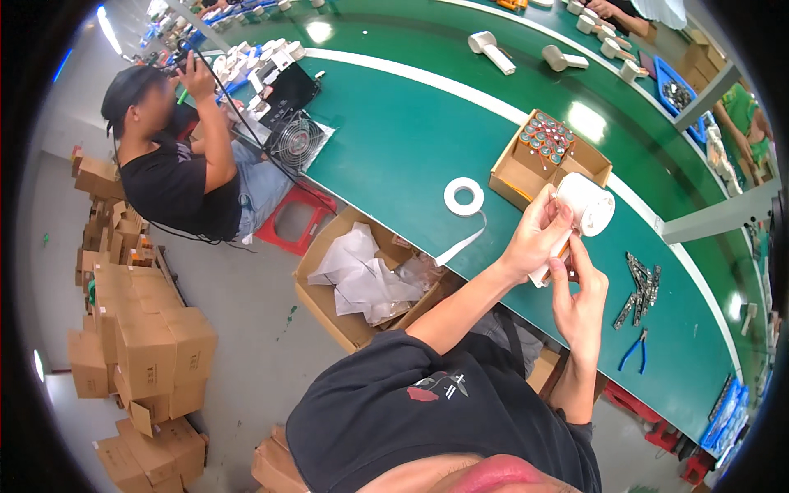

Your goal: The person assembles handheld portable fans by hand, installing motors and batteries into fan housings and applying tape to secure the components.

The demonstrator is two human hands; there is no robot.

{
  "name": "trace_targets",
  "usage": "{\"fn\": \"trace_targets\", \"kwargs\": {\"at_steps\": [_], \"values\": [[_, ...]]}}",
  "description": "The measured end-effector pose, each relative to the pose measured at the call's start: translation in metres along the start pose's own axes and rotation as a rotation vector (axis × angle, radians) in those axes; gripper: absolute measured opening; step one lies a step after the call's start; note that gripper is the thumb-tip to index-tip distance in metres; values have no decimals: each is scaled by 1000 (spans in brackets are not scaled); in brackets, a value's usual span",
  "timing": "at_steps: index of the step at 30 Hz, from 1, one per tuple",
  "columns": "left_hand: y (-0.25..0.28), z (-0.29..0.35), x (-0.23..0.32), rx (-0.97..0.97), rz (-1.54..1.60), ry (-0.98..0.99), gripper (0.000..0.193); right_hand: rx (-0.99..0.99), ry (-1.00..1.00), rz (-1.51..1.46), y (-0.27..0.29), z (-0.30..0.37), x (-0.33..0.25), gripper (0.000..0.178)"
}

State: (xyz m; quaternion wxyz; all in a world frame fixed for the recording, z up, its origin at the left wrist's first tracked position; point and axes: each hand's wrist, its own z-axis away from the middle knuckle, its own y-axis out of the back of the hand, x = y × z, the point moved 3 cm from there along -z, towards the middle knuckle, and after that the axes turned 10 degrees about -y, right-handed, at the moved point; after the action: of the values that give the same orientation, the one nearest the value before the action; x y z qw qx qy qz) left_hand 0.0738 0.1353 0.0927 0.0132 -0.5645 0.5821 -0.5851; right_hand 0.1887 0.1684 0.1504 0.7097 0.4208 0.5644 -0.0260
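— Hands first: your left hand [534, 236] grips the white device [587, 205] over the bench [394, 144]; your right hand [582, 297] meets its handle [540, 276], but I can't tell whether it pinches.
— So how far along are you?
— Unfinished, I'd judge: that handle seems unclosed. Left to right, tape [449, 198] lies partly unrolled, batteries [546, 136] sit boxed, circuit strips [639, 289] lie loose.

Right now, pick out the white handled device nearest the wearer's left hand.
The white handled device in the left hand, the right hand at its handle; two others lie loose beyond the cardboard box.
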Motion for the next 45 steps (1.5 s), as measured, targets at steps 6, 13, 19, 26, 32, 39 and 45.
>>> {"fn": "trace_targets", "kwargs": {"at_steps": [6,13,19,26,32,39,45], "values": [[15,-13,3,80,164,75,42,49,-5,-435,-24,6,4,59],[-2,10,27,-128,-243,-4,55,128,28,-534,-26,-14,24,61],[9,12,41,-69,-324,-68,54,46,142,-523,-30,-31,4,56],[17,-4,43,84,-540,-160,50,67,233,-495,-41,-63,2,53],[67,-68,49,141,-473,48,34,-119,197,-362,-30,-106,21,46],[218,-214,46,296,-662,106,32,50,364,273,-30,-130,54,33],[258,-344,8,498,-663,-23,46,-10,247,305,-20,-130,59,35]]}}
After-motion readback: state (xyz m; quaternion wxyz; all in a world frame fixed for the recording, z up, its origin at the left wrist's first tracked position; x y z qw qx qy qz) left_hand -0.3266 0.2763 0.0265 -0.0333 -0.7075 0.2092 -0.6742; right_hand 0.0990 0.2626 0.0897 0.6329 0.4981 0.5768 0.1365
